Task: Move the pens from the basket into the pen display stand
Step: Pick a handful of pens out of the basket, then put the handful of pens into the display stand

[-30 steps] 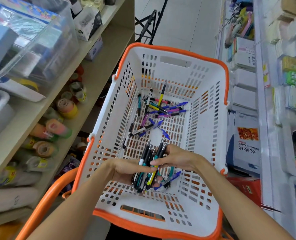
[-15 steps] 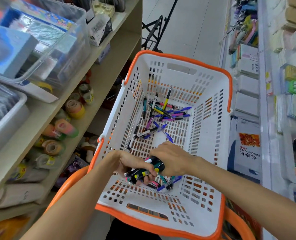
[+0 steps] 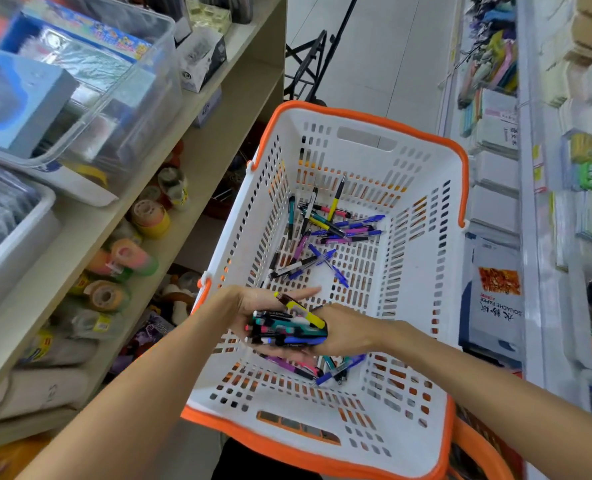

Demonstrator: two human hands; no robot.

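Bundle of pens (image 3: 287,327) lies across the left hand (image 3: 253,306), low and centre in the frame, long axes running roughly left to right across the picture. The left hand is cupped palm-up beneath the bundle with its forefinger stretched toward the upper right; whether its other fingers curl round the pens cannot be told. The right hand (image 3: 343,332) closes on the bundle's right-hand end, fingers hidden behind the pens, evidently gripping them. Both hands hold the bundle above the floor of the basket (image 3: 422,306), near its front wall. Directly below the hands, a few more pens (image 3: 325,370) lie on the basket floor, purple, teal and blue, just beneath the right wrist. Further out, toward the centre of the frame, a scattered heap of loose pens (image 3: 325,230) rests at the far end of the basket floor, axes crossing in all directions. The right hand is the nearer to the pens below; the left forefinger points toward the far heap. Pen display stand: not identifiable in the view; shelves (image 3: 190,161) stand at left of frame and more stock at right. Judgement: gathering is part done, and the bundle must be lifted upward out of the basket with its ends kept level, lest pens slide out sideways.
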